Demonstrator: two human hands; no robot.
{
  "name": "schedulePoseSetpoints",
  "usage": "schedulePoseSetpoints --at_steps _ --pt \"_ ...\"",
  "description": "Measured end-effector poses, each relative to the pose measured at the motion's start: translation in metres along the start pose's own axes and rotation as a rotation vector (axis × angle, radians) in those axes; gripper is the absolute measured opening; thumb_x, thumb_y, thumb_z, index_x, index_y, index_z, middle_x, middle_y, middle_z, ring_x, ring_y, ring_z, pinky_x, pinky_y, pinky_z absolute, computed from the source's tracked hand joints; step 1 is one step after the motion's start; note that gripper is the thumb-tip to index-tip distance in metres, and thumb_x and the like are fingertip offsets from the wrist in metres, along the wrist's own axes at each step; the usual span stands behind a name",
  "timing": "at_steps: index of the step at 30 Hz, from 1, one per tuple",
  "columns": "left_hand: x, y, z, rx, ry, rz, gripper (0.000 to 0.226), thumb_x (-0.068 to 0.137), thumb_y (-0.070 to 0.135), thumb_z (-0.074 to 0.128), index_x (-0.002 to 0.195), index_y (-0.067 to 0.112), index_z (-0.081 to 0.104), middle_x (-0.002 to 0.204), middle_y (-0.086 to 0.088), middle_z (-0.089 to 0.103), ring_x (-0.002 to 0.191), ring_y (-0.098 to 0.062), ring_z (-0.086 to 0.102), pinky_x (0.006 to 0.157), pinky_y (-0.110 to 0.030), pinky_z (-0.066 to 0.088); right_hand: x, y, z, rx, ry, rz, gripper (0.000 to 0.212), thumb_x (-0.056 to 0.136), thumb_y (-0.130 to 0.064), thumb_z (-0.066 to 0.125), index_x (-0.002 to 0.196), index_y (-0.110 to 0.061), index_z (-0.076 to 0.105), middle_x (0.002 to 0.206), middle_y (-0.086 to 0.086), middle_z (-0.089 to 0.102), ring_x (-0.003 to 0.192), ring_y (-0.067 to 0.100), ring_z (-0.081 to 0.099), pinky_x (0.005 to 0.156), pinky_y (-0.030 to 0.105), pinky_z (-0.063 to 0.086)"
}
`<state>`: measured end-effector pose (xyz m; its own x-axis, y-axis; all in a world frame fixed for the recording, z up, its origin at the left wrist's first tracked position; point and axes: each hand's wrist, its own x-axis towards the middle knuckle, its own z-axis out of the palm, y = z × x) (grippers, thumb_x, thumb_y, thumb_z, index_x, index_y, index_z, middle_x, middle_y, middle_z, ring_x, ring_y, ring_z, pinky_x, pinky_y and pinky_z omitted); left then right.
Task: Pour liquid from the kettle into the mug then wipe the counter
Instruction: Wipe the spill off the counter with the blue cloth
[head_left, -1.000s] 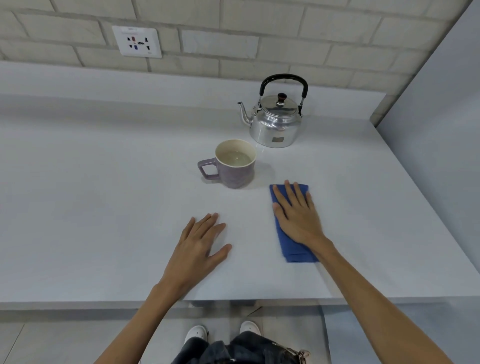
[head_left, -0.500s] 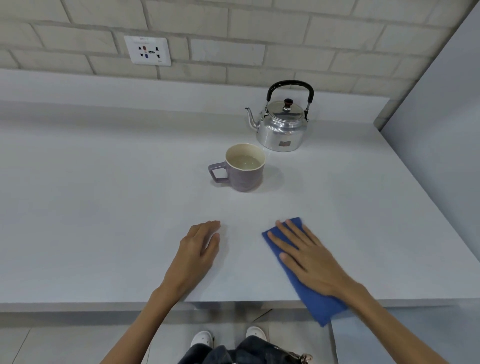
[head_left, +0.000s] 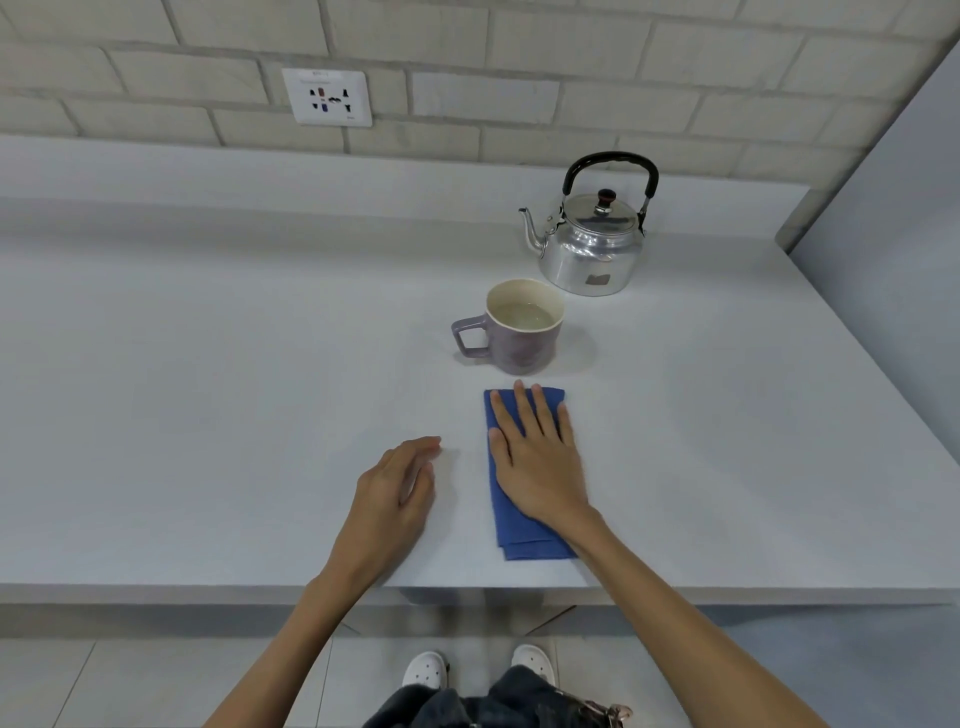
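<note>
Right hand (head_left: 537, 457) is lying flat, palm down, fingers spread, pressing on a folded blue cloth (head_left: 519, 535) on the counter (head_left: 208, 415). It is not pinching the cloth, just covering its far half; the near end of the cloth is sticking out under the wrist, close to the counter's front edge. The fingertips are reaching the cloth's far edge, just short of the mug (head_left: 511, 327).

Left hand (head_left: 397, 493) is resting on the counter just left of the cloth, apart from it, fingers loosely curled and together, holding nothing.

The mug is sitting upright beyond the cloth, handle pointing left, with pale liquid showing inside. The kettle (head_left: 592, 239) is standing upright behind and right of the mug, near it but not touching, lid on, black handle raised, spout pointing left.

A wall socket (head_left: 327, 97) is sitting in the brick wall at the back left. White shoes (head_left: 426, 670) are showing on the floor below the counter edge.
</note>
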<state>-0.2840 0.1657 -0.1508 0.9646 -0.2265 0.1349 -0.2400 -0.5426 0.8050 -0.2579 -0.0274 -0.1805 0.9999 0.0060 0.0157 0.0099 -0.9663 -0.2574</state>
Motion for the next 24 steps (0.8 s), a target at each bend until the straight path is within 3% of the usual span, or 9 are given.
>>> schedulePoseSetpoints --at_steps 5,11,16,21,24 --pt "-0.002 -0.001 -0.001 0.006 0.031 0.003 0.030 0.093 0.003 0.051 0.119 0.015 0.059 0.119 0.002 0.065 0.108 -0.009 0.059 0.094 -0.019 0.041 -0.005 -0.036 0.010 -0.003 0.003 -0.043 0.053 0.103 -0.039 0.015 0.153 -0.026 0.002 0.163 0.003 -0.002 0.149 0.021 -0.009 0.120 0.043 -0.008" --pt "-0.004 0.000 -0.002 -0.061 0.083 -0.032 0.029 0.092 0.002 0.051 0.116 0.014 0.061 0.113 0.002 0.067 0.106 -0.009 0.061 0.094 -0.025 0.048 -0.033 -0.050 0.016 0.025 -0.026 -0.231 0.054 0.101 -0.042 0.014 0.153 -0.028 0.007 0.163 0.001 0.003 0.149 0.016 -0.006 0.121 0.041 -0.007" --pt "-0.011 -0.004 -0.012 -0.071 0.128 -0.120 0.029 0.093 0.004 0.051 0.116 0.019 0.060 0.111 0.004 0.067 0.101 0.002 0.059 0.080 0.001 0.041 -0.047 0.002 0.004 -0.001 -0.070 -0.381 0.051 0.100 -0.048 0.012 0.150 -0.041 0.001 0.158 -0.012 -0.006 0.146 0.006 -0.015 0.117 0.029 -0.016" --pt "-0.023 -0.002 -0.018 -0.084 0.165 -0.210 0.027 0.091 0.002 0.053 0.113 0.015 0.062 0.109 0.000 0.067 0.097 -0.014 0.062 0.078 -0.017 0.044 -0.004 -0.021 0.005 0.001 -0.017 -0.213 0.052 0.103 -0.041 0.018 0.153 -0.031 0.006 0.163 -0.001 0.001 0.149 0.017 -0.007 0.119 0.039 -0.010" --pt "-0.030 0.003 -0.018 -0.055 0.151 -0.289 0.025 0.090 0.004 0.055 0.112 0.014 0.061 0.100 -0.003 0.067 0.086 -0.013 0.062 0.070 -0.016 0.044 0.017 -0.069 0.019 0.022 -0.028 -0.098 0.054 0.103 -0.040 0.015 0.153 -0.023 0.004 0.163 0.008 -0.002 0.149 0.026 -0.009 0.117 0.047 -0.013"
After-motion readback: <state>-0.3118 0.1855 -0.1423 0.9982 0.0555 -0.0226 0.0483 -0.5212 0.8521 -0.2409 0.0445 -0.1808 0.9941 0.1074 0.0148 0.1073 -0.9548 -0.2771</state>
